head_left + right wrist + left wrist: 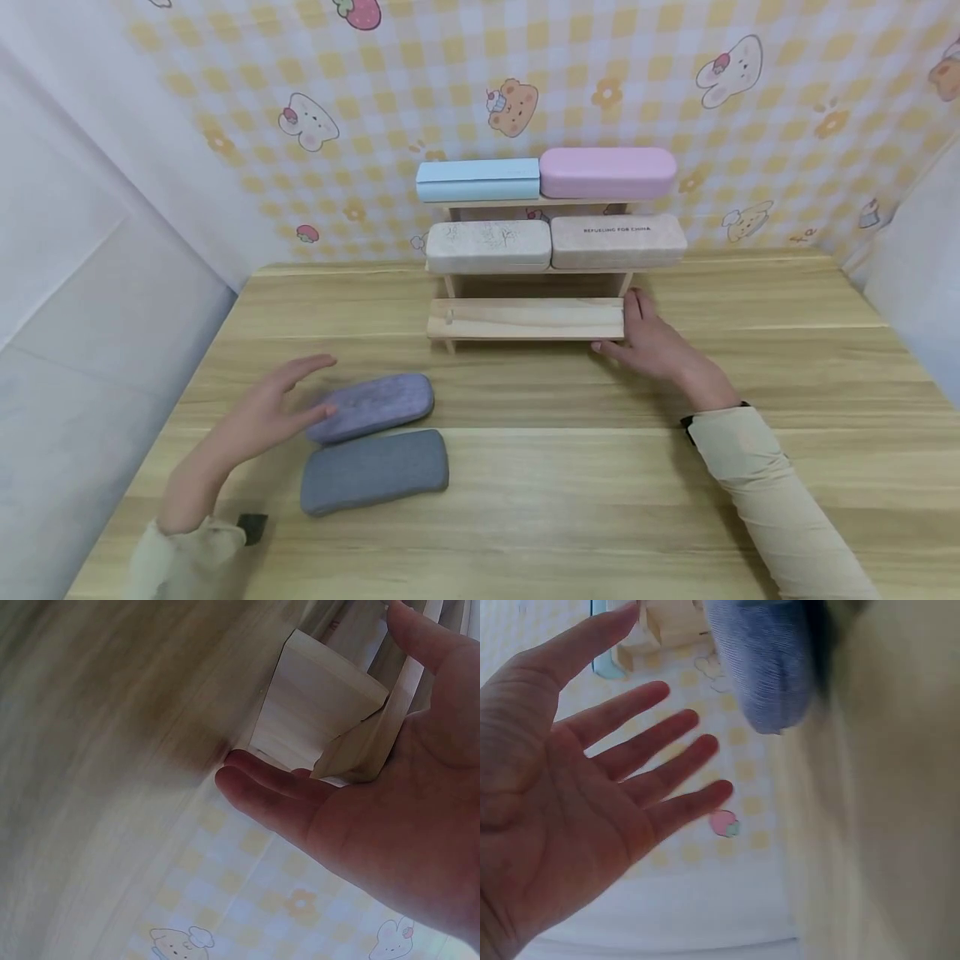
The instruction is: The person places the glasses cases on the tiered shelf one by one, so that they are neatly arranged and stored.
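Note:
A three-tier wooden rack (525, 318) stands at the back of the table. Its lowest tier is bare, and my right hand (660, 343) grips the right end of that tier, thumb at the front and fingers along the side. In the right wrist view the plank's end (375, 739) sits against the palm between thumb and fingers. My left hand (258, 412) is spread beside a purple glasses case (386, 402), thumb over its left end; whether they touch, I cannot tell. A grey glasses case (375, 472) lies just in front of the purple one.
On the top tier are a light blue case (477, 181) and a pink case (607, 172). The middle tier bears a pale patterned case (487, 247) and a beige lettered case (618, 244). Checked cloth (420, 92) hangs behind; a white wall (97, 250) stands left.

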Demonstrator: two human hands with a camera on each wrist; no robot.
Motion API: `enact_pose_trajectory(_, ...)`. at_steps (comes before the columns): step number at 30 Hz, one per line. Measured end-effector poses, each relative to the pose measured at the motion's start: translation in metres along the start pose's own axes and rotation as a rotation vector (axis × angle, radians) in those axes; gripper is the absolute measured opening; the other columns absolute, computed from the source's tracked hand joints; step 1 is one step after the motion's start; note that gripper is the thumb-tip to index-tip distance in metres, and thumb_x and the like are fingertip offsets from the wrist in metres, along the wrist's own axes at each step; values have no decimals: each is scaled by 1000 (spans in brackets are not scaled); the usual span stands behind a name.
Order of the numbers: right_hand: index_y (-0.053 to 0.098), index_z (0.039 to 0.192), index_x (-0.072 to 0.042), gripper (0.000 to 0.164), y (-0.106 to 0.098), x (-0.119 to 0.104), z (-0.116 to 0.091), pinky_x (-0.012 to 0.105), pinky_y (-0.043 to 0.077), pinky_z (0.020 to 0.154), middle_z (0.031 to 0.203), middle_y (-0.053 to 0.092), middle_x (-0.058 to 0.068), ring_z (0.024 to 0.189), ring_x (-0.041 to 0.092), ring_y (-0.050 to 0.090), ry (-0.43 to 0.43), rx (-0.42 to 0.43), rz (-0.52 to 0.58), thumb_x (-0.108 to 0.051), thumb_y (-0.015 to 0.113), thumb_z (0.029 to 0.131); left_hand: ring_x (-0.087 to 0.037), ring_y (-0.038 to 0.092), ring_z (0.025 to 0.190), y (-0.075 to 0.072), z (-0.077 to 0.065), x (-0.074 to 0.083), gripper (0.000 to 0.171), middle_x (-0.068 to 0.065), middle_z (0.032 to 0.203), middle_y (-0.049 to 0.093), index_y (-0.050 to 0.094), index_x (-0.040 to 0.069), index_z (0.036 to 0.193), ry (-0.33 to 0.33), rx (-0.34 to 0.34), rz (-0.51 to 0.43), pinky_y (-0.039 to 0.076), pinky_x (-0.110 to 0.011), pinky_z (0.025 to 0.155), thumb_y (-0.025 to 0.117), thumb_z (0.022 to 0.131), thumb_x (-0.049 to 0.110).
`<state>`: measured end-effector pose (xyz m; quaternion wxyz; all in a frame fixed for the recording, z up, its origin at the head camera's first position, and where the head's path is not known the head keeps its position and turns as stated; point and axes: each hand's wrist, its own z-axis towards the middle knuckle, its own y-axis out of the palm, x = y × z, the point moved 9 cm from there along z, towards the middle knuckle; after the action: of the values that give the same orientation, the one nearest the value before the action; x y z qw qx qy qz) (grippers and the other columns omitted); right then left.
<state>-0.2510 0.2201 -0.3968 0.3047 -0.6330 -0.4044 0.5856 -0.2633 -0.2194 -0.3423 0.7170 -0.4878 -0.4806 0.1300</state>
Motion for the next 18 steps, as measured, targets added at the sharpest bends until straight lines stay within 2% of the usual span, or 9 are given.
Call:
enact_pose_trajectory(2, -1, 153, 17, 99, 0, 1, 0, 62, 35, 113, 159, 2, 41, 139, 58, 33, 3, -1, 7, -38, 61, 99, -42, 48, 133, 0, -3, -10, 59, -27, 143, 54, 52, -2, 141, -17, 12, -27, 42, -66, 101, 76, 89, 13)
enact_pose_trajectory(6, -3, 153, 17, 100, 1, 0, 0, 62, 35, 114, 159, 1, 40, 140, 58, 31, -1, -6, 7, -39, 61, 99, -35, 49, 131, 2, -6, -20, 57, -23, 143, 57, 54, 0, 140, -39, 25, -51, 45, -62, 101, 76, 89, 13)
enact_pose_trajectory(12, -6, 152, 18, 103, 5, 1, -1, 62, 34, 114, 159, -3, 42, 140, 60, 29, 18, -40, -9, -43, 59, 100, -41, 50, 133, 13, -5, -35, 63, -23, 143, 57, 52, -1, 142, -107, -66, -92, 43, -57, 106, 78, 88, 17)
enact_pose_trajectory(14, -7, 152, 19, 105, 4, 1, -2, 63, 35, 112, 159, -4, 42, 138, 61, 32, 26, -48, -19, -45, 58, 100, -43, 52, 133, 16, -4, -35, 65, -24, 142, 58, 51, -2, 143, -103, -89, -119, 41, -55, 108, 79, 87, 16)
enact_pose_trajectory(16, -8, 151, 20, 105, 4, 2, -2, 63, 36, 112, 159, -5, 43, 137, 62, 33, 32, -53, -30, -46, 57, 100, -38, 55, 133, 17, -3, -35, 66, -23, 141, 59, 51, -2, 143, -86, -103, -132, 45, -39, 111, 79, 87, 17)
enact_pose_trajectory(18, -7, 151, 20, 105, 3, 1, -1, 63, 36, 111, 158, -4, 43, 136, 62, 35, 31, -50, -34, -46, 57, 100, -21, 57, 133, 17, -4, -34, 66, -24, 142, 59, 51, -3, 143, -67, -113, -151, 44, -21, 110, 79, 87, 17)
